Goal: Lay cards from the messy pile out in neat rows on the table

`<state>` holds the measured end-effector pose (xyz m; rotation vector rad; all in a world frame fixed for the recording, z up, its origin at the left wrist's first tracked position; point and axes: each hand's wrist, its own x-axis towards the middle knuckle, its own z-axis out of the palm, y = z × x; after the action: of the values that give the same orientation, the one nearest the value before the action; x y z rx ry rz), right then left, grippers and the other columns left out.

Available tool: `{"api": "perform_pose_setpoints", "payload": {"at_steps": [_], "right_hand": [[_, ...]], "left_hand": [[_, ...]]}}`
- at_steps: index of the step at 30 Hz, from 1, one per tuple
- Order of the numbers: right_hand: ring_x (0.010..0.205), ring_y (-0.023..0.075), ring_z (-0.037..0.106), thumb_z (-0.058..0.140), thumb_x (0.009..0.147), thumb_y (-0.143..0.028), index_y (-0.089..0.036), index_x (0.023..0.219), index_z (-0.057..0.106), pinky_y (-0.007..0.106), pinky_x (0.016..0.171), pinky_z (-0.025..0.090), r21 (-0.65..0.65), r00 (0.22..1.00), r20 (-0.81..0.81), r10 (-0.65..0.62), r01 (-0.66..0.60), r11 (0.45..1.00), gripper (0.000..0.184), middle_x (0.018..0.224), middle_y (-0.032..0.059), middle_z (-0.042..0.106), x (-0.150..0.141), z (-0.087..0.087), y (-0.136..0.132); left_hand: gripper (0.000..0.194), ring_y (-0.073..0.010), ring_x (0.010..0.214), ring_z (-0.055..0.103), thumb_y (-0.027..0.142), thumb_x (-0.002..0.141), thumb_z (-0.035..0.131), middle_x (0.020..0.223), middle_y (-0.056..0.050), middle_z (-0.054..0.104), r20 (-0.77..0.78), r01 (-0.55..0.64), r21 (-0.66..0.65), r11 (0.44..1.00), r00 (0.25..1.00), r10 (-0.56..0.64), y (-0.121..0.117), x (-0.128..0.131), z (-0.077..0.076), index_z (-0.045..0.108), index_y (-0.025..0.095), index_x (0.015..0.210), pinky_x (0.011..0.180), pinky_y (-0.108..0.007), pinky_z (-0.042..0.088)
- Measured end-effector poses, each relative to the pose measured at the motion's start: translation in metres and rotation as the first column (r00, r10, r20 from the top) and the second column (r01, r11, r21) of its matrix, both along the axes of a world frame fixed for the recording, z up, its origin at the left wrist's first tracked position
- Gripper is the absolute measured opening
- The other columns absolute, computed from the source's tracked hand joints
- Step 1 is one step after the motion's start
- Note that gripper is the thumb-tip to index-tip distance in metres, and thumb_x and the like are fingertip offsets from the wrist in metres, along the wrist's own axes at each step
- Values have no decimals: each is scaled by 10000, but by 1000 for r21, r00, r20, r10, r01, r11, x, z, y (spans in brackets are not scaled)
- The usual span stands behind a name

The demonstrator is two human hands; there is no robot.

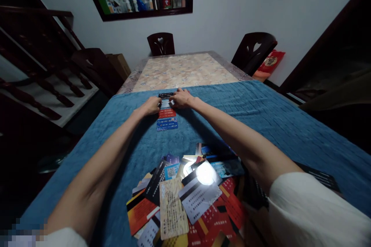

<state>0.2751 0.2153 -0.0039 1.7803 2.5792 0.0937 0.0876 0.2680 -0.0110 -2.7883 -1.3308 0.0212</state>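
Observation:
Cards form a short column on the blue cloth. A black card (165, 95) is at the far end, then a pale card (166, 103), a red card (167, 113) and a blue card (167, 124) nearest me. My left hand (152, 105) has its fingers curled at the left edge of the pale card. At that card's right edge, my right hand (182, 98) has its fingers bent down on it and partly covers the black card. Closer to me lies a loose heap of mixed cards, with a silver card (199, 197) and a beige card (173, 208) on top.
A blue cloth (232, 123) covers the near part of the table; its far part (185, 67) shows a patterned top. Dark chairs (161, 43) stand around it. A wooden railing (37, 73) is at the left, and a red bag (271, 61) sits behind the right chair.

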Motion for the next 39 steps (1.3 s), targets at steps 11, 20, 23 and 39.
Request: {"api": "perform_pose_setpoints", "payload": {"at_steps": [11, 20, 23, 39], "right_hand": [[1222, 333, 360, 584, 904, -327, -268, 1236, 652, 401, 889, 314, 86, 996, 1, 87, -87, 993, 344, 1324, 99, 592, 26, 6, -68], [1216, 318, 372, 534, 936, -318, -247, 1185, 688, 409, 889, 294, 115, 989, -82, 126, -116, 987, 301, 1271, 113, 626, 53, 6, -144], [1209, 310, 385, 529, 937, -325, -247, 1172, 694, 409, 883, 301, 124, 983, -115, 139, -125, 984, 297, 1244, 110, 642, 61, 3, -168], [1109, 298, 471, 620, 895, -318, -218, 1131, 708, 468, 905, 391, 30, 931, -270, 245, -247, 969, 271, 1085, 122, 687, 84, 14, -255]], "left_hand": [[362, -257, 977, 645, 120, 721, 539, 1079, -129, 695, 123, 7, 28, 1000, 992, -11, -37, 3, 11, 725, 110, 1031, 884, -292, 505], [271, -234, 934, 635, 126, 815, 477, 1017, -136, 690, 163, 136, 19, 990, 977, -138, -99, 16, 22, 726, 110, 919, 858, -313, 497], [261, -226, 940, 635, 146, 852, 469, 1004, -122, 690, 164, 193, 4, 981, 968, -191, -119, 21, 20, 720, 131, 924, 869, -309, 498], [234, -241, 1009, 609, 184, 927, 475, 1064, -125, 657, 120, 403, -119, 907, 913, -390, -232, 57, 33, 688, 134, 1010, 866, -341, 498]]}}
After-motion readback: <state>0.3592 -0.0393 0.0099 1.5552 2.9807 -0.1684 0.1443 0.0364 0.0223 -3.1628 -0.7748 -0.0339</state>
